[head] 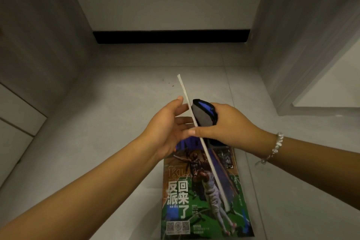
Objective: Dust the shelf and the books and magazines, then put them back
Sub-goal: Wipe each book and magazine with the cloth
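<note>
Left hand (171, 124) grip: fingers straight, flat against the left face of a thin magazine (202, 142) held edge-on, likely bracing it. Right hand (224, 122) clenches a grey-blue cloth (204, 113) and pinches the magazine's right side with the thumb (probably wiping). A second magazine (204, 200) lies flat on the floor (116, 103) below, off the shelf.

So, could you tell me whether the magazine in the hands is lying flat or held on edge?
On edge: the held magazine shows only its thin white edge, between the left hand and the right hand with the cloth.
</note>
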